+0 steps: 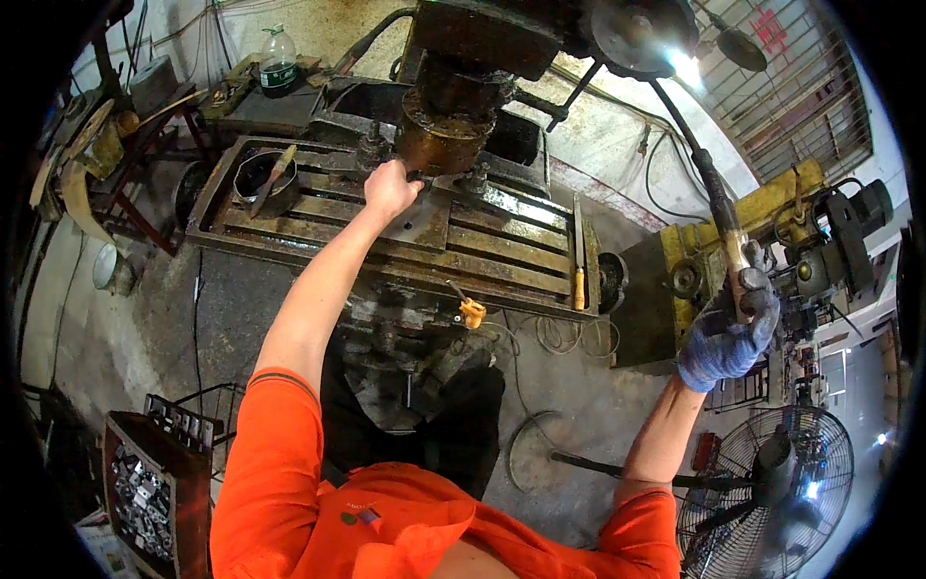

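Note:
My bare left hand (390, 191) is closed in a fist just under the dark, oily spindle head (444, 135) of a drilling or milling machine. Its fingers hide most of what they grip; a small dark end shows beside them. Off to the right, my right hand (729, 333), in a blue-grey glove, is wrapped around the worn grip of a long machine lever (719, 198). This lever slants up to the machine's round hub (641, 34). Below the spindle lies the slotted, oily machine table (511, 256).
On the table stand a round tin (286, 200) with a brush (275, 179) and a yellow-handled file-like tool (580, 256). An orange-yellow handle (472, 312) sits at the front edge. A fan (772, 482) stands lower right; a crate (193, 463) of small metal parts is lower left.

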### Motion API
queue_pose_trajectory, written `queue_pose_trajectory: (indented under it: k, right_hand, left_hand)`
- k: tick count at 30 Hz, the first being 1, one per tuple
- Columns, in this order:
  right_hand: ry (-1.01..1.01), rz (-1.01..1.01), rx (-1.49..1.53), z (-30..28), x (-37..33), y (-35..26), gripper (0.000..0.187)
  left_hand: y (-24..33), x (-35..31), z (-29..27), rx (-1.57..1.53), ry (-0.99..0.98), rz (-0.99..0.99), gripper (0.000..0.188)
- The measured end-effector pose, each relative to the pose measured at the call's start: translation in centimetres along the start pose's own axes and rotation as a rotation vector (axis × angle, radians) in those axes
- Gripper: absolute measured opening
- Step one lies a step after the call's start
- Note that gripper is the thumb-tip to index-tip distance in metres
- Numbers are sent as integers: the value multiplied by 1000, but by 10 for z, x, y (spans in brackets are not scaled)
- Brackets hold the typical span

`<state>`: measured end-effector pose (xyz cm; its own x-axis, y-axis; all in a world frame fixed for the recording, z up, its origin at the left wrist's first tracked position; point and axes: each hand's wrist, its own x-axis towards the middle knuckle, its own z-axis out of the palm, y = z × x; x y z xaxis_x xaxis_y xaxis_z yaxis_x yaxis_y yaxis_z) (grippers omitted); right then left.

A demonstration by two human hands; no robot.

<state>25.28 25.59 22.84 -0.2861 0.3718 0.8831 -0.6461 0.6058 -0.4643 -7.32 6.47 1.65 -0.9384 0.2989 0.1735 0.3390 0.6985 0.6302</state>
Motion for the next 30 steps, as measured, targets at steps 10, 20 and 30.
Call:
queue_pose_trajectory:
  k: [10,20,30]
  right_hand:
    - [58,10,27,5,8,-4,23]
    - [47,-73,-181,3,-7,6,31]
    - [53,-70,-165,1,-22,15,35]
  left_hand:
    - [-12,3,6,-64,25,79,31]
    - [-27,-35,-40,-486,-134,64,36]
    - [-54,-100,-90,-668,-160,-3,27]
